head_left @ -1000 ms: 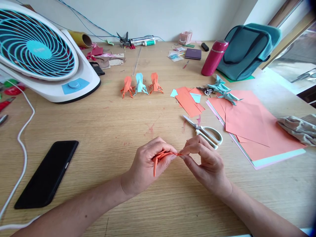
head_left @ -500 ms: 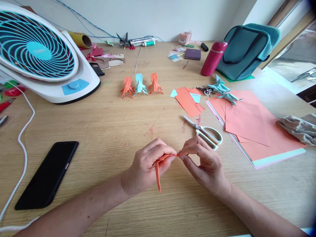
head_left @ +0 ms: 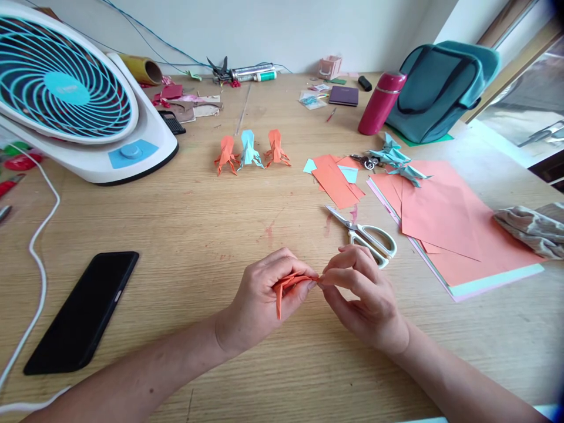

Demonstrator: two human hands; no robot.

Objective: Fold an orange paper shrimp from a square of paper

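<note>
Between thumb and fingers, my left hand (head_left: pixel 267 291) grips a folded orange paper piece (head_left: pixel 286 286), one narrow strip of it hanging down. My right hand (head_left: pixel 363 296) pinches the thin right tip of the same piece, thumb against forefinger. The fingertips of both hands nearly meet there and hide the end. White-handled scissors (head_left: pixel 368 235) lie just beyond my right hand. Farther back stand three folded paper figures: an orange one (head_left: pixel 227 155), a light blue one (head_left: pixel 249 150) and another orange one (head_left: pixel 275 148).
Orange paper pieces (head_left: pixel 337 182) and a stack of coloured sheets (head_left: pixel 458 223) lie to the right, with blue folded figures (head_left: pixel 394 155) on the stack's far corner. A red bottle (head_left: pixel 381 106) and teal bag (head_left: pixel 434 94) stand behind. At left are a phone (head_left: pixel 83 311) and a fan (head_left: pixel 70 88).
The hanging orange strip has swung up and looks shorter, and more folds show in my left hand. My right fingers have shifted slightly at the tip.
</note>
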